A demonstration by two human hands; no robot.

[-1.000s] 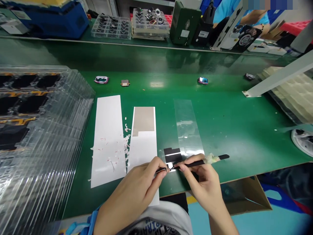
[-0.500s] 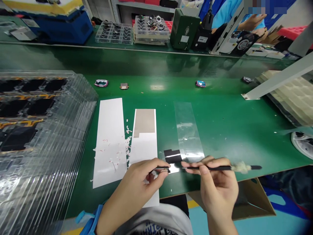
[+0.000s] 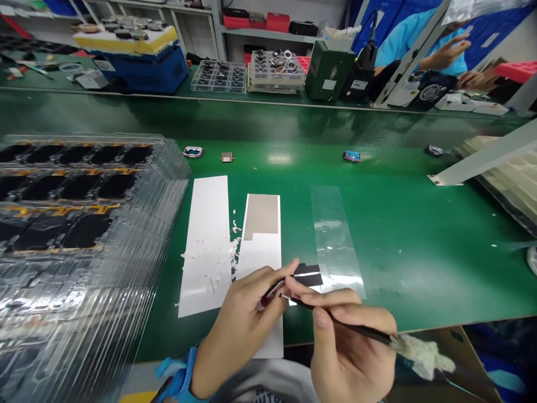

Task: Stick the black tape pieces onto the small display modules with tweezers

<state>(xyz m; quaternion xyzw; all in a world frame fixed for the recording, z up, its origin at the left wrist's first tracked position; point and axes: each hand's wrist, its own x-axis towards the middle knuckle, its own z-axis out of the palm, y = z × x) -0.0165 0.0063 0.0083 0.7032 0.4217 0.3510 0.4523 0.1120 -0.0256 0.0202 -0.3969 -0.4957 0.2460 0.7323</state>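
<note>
Stacked clear plastic trays (image 3: 84,224) of black parts sat far left of the black film piece (image 3: 308,275) on the green counter (image 3: 403,280). Closer to it, on its left, lay a white sheet (image 3: 205,246) flecked with pink-edged scraps, then a second white sheet (image 3: 262,263) bearing a tan film patch (image 3: 260,217). Just left of the piece, my left hand (image 3: 245,319) curled, its fingers (image 3: 281,272) pinching a slim dark tool (image 3: 272,292). My right hand (image 3: 348,352) hovered below and to the right of the piece, its fingers (image 3: 335,299) pinching a black pointed stick (image 3: 335,319) wrapped in cotton (image 3: 423,355), the tip just beside the piece. The piece lay at the lower end of a clear plastic strip (image 3: 335,240). Far right of it stood pale ribbed trays (image 3: 503,162).
</note>
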